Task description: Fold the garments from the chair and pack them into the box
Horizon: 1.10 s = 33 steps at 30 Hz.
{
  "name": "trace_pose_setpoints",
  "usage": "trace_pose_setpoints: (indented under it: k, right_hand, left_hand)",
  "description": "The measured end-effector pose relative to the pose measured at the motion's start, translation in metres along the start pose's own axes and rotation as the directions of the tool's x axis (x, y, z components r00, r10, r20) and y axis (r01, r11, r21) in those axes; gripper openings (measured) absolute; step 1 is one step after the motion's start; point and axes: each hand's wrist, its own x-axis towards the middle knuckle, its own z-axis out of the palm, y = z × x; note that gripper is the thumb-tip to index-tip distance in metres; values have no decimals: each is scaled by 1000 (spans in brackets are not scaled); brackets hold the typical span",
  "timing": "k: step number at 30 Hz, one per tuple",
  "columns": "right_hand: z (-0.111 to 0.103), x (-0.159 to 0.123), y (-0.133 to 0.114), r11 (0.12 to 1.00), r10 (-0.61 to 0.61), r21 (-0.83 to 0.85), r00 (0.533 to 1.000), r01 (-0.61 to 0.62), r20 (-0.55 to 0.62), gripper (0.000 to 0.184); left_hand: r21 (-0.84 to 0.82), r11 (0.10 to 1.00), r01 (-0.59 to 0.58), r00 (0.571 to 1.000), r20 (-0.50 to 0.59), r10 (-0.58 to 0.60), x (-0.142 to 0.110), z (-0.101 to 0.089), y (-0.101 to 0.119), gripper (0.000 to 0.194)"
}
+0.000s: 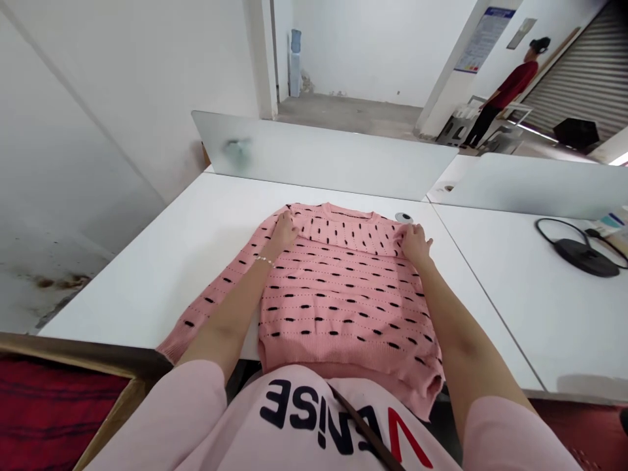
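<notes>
Here's the left hand (284, 230), fingers pinched on the pink sweater (338, 294) at its left shoulder, and there's the right hand (416, 244), gripping knit at the opposite shoulder. Between them runs a band of fabric with its black dashes standing upright, crossing the chest just below the collar (349, 213). The sweater lies spread on the white table (196, 242), hem at the near edge, left sleeve (216, 297) slanting down and away, partly covered by the forearm with the bracelet (265, 261).

Just below the sweater, the wearer's pale pink shirt (289, 445) hides some of the hem, and its lettering reads VENISE (upside down from up here, with a red V), a dark strap (360, 428) cutting across the first E! Lower left of the sweater, red plaid cloth (53, 418) sits in a box, cut off by the frame. Just past the right shoulder, a grey oval fitting (403, 217); farther right, a black device (586, 256) whose cable runs out of view.

Beyond the collar stands a frosted panel (324, 154), and the greenish shape (238, 154) behind it is too blurred to name. Far beyond the sweater, upper right, a blue-headed poster (485, 39) carries print too small to read, near a person in red (513, 88).
</notes>
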Motion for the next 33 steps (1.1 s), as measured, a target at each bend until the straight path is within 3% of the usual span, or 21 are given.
trace_pose_setpoints:
  k: [5, 8, 11, 16, 18, 20, 23, 26, 28, 29, 31, 33]
  right_hand:
    - [18, -39, -38, 933, -359, 3, 932, 359, -46, 53]
    - [33, -51, -48, 933, -359, 16, 933, 359, -23, 55]
    - [39, -52, -49, 940, -340, 17, 940, 340, -33, 56]
    - [35, -47, -47, 934, -354, 29, 935, 355, -34, 54]
    - [28, -45, -50, 941, -331, 71, 943, 331, -1, 53]
    - [17, -47, -59, 940, -317, 144, 948, 310, 28, 52]
    - [-11, -70, -89, 863, -413, 318, 911, 393, -5, 56]
    - [-47, -110, -125, 617, -624, 599, 781, 510, -23, 54]
    - [-67, -133, -140, 418, -728, 804, 685, 424, 18, 50]
    - [-73, -141, -143, 352, -750, 873, 659, 338, 47, 48]
    - [-76, -147, -137, 328, -728, 929, 673, 172, 132, 48]
    - [-68, -146, -120, 425, -620, 899, 757, 101, 208, 52]
  left_hand:
    - [45, 998, -44, 999, 1, 44, -50, -60, -32, 27]
    - [145, 987, 75, 997, -32, -71, -95, -89, -60, 33]
    - [245, 947, 208, 978, -38, -205, -138, -105, -81, 33]
    - [315, 899, 304, 947, 1, -320, -181, -120, -85, 21]
    - [178, 933, 314, 947, 16, -322, -184, -130, -75, 22]
    - [-114, 950, 290, 957, 12, -291, -178, -142, -60, 26]
    - [-562, 798, 216, 966, 7, -257, -157, -154, -25, 29]
    - [-746, 644, 169, 975, 32, -218, -135, -141, 20, 32]
    - [-784, 605, 139, 988, 70, -137, -124, -117, 49, 39]
    - [-790, 599, 127, 992, 106, -71, -121, -102, 62, 43]
    - [-793, 603, 91, 971, 205, 122, -117, -72, 82, 46]
    - [-780, 625, 26, 901, 290, 324, -111, -48, 92, 46]
